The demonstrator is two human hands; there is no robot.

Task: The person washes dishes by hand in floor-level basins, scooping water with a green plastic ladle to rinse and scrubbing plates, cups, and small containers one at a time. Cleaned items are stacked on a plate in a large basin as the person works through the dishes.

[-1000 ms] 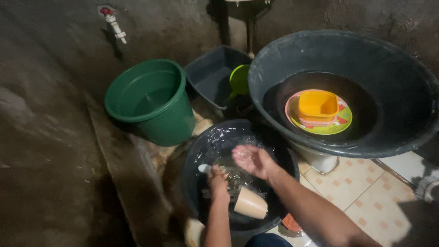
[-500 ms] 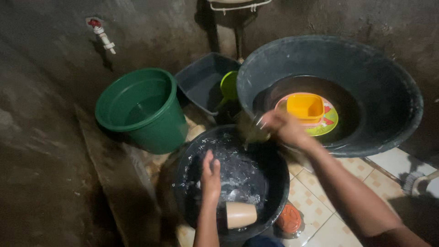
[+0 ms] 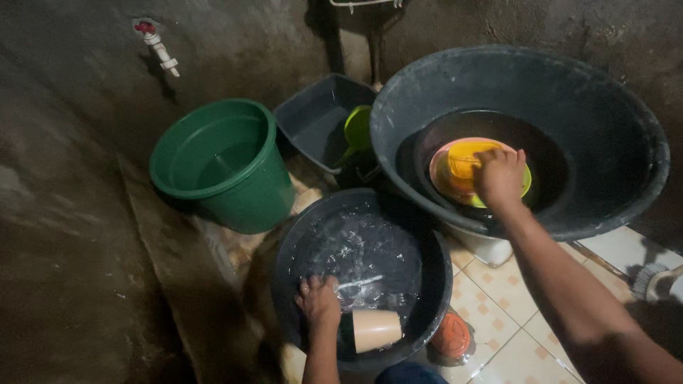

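My right hand [image 3: 500, 174] reaches into the large black basin [image 3: 612, 107]. Its fingers are curled down on a yellow container [image 3: 461, 162] that sits on a pink and green plate [image 3: 440, 171]; whether it grips anything is hidden. My left hand [image 3: 319, 299] is low in the small black basin [image 3: 427, 249] of soapy water, fingers bent, next to a beige cup [image 3: 375, 329] lying on its side. A thin pale utensil [image 3: 360, 282] lies just right of that hand.
A green bucket [image 3: 220, 167] with water stands at the left under a wall tap [image 3: 158, 45]. A dark rectangular tub [image 3: 318, 117] holds a lime-green scoop [image 3: 356, 128]. An orange lid [image 3: 452, 334] lies on the tiled floor [image 3: 512, 284]; a brush [image 3: 658, 281] is at the right edge.
My right hand moved from over the small basin up and right into the large basin, onto the yellow container. My left hand slid down toward the beige cup.
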